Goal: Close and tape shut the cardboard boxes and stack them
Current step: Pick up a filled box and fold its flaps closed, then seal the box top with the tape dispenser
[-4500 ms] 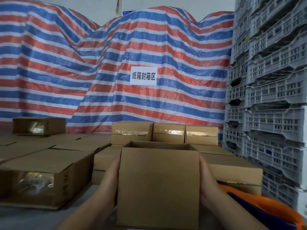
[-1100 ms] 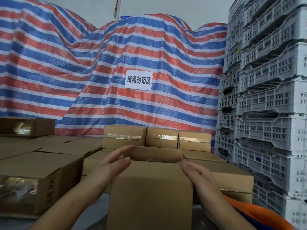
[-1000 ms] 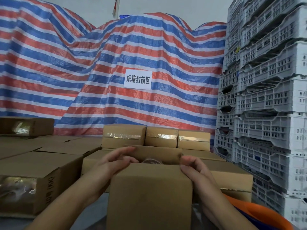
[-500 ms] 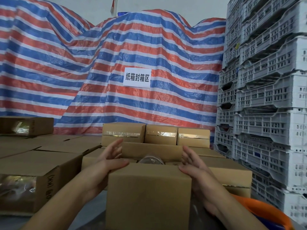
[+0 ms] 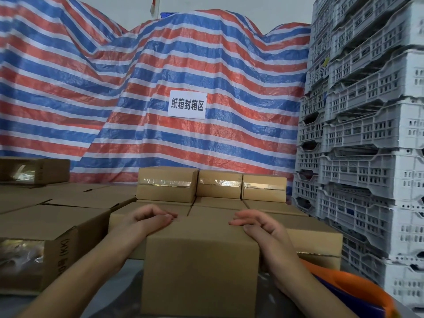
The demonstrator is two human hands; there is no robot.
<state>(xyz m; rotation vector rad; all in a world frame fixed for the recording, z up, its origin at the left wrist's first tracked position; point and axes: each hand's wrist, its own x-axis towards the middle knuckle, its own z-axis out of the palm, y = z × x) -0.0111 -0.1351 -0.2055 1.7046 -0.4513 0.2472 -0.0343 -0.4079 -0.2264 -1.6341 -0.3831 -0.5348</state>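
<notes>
hands (image 5: 206, 222) flat on box (image 5: 199, 267) top edges

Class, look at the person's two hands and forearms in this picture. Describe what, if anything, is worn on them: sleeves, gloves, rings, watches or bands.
Both are bare. The left hand and the right hand wear no gloves, and no rings show on the fingers in view. Both forearms are uncovered down to the bottom edge of the picture: no sleeve, cuff, watch or wristband appears. Nothing is marked or written on them.
</notes>
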